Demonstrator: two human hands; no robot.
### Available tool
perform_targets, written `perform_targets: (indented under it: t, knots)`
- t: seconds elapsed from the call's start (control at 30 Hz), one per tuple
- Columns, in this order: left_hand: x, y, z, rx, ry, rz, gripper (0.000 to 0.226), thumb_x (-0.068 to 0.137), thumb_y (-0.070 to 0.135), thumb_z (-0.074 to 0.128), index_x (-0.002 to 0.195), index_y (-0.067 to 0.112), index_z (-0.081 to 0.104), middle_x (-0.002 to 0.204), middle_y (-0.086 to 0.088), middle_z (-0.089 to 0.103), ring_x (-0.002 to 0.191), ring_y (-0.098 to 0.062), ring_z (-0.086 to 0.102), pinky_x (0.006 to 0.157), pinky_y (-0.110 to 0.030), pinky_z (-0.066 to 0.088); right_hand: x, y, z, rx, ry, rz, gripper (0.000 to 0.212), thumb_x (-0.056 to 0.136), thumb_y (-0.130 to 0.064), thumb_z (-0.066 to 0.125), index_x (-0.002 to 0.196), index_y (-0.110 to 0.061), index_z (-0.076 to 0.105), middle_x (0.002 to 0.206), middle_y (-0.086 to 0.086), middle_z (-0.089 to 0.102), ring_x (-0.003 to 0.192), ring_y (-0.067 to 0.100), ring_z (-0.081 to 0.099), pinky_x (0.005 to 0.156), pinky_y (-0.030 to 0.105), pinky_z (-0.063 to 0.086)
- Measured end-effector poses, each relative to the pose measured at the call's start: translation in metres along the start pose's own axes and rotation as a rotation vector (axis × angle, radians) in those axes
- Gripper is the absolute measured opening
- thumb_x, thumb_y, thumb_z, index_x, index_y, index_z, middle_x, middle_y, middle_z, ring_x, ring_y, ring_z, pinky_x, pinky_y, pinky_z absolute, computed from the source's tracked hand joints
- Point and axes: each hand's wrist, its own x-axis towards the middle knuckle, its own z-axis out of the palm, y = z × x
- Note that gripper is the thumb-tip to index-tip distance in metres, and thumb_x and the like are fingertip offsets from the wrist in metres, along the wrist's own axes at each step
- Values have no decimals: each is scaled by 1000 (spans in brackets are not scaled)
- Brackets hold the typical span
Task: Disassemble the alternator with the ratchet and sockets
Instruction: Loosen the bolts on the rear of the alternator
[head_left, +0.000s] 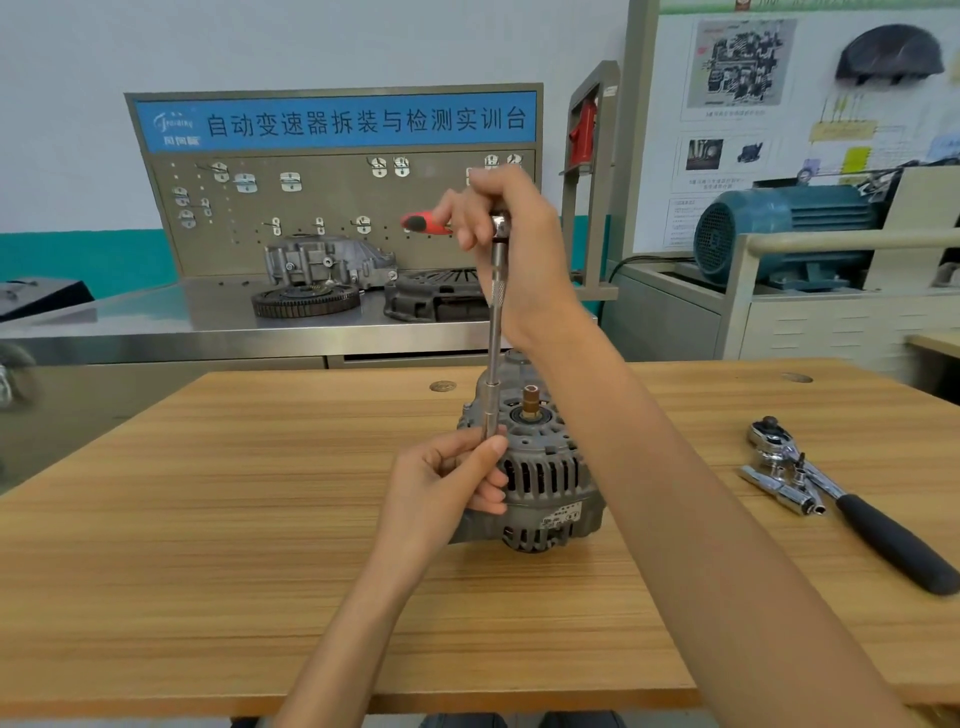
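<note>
Grey cast-metal alternator (540, 467) upright mid wooden table (208, 519); my left hand (447, 483) pinches long steel extension bar (496, 332) low, right hand (511, 234) grips red-handled ratchet (423, 222) on top

Head view, apparently close, forward-down over table (208, 519)

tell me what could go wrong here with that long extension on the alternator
1. The alternator stands unclamped on the table; only the left hand, pinching the socket, steadies it, so torque could tip it.
2. The extension is long; side force from the right hand on the red-handled ratchet may cock the socket off the bolt.
</note>
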Motion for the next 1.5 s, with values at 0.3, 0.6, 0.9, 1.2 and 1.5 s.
perform_targets:
  t: [0.3,0.6,0.9,1.2,1.5]
  knots:
    - [2,-2,2,-30,37,-19,18,74,23,67,88,13,70,51,-2,63,42,-8,58,46,-19,52,-10,18,8,-902,443,-523,36,91,-15,52,56,-17,41,53,-7,38,58,14,40,70,28,33]
    - [1,-2,0,-18,2,-7,18,82,16,64,98,10,71,54,-1,64,46,-8,59,49,-19,54,-4,2,3,24,8,5,47,96,-6,39,49,-13,42,52,0,46,81,20,55,101,41,41]
    - [2,-2,2,-32,40,-25,26,70,30,66,88,13,70,51,0,62,41,-7,57,45,-18,51,-12,10,18,-1024,307,-418,28,88,-21,55,63,-15,46,61,-5,46,68,14,43,76,28,32]
    - [2,-3,0,-15,1,5,18,82,14,64,97,6,71,53,-1,63,45,-7,59,47,-18,52,2,3,-5,129,-77,39,51,97,-9,37,46,-13,39,46,-3,44,62,13,50,87,26,42]
    - [1,-5,5,-23,87,1,5,84,9,66,86,13,70,50,0,62,40,-7,56,43,-16,49,-10,21,9,-886,420,-600,31,88,-16,55,58,-16,46,54,-9,42,57,11,38,74,27,31]
